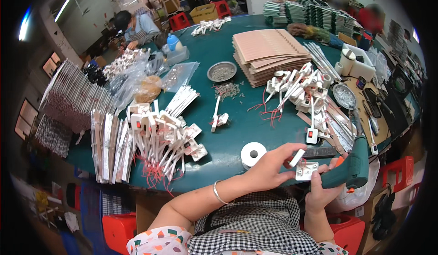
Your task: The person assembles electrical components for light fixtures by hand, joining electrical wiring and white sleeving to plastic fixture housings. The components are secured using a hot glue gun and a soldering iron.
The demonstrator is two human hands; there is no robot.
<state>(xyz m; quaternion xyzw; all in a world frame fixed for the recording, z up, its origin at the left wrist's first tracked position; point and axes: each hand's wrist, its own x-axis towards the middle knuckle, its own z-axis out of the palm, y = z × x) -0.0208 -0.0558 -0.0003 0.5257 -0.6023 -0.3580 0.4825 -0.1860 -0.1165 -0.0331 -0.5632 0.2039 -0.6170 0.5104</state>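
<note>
My left hand (269, 166) holds a small white plastic switch part (305, 169) at the near edge of the green table (237, 122), fingers pinched around its strip. My right hand (321, 191) grips a green electric screwdriver (353, 161), its body lying just right of the part. A silver bangle sits on my left wrist. A heap of similar white parts with red wires (166, 141) lies to my left, and another pile (301, 88) lies ahead on the right.
A white tape roll (253, 153) lies near my left hand. A metal dish of screws (221, 71), a second dish (344, 96), a stack of tan boards (269, 52), plastic bags, red stools. Other people sit at the far side.
</note>
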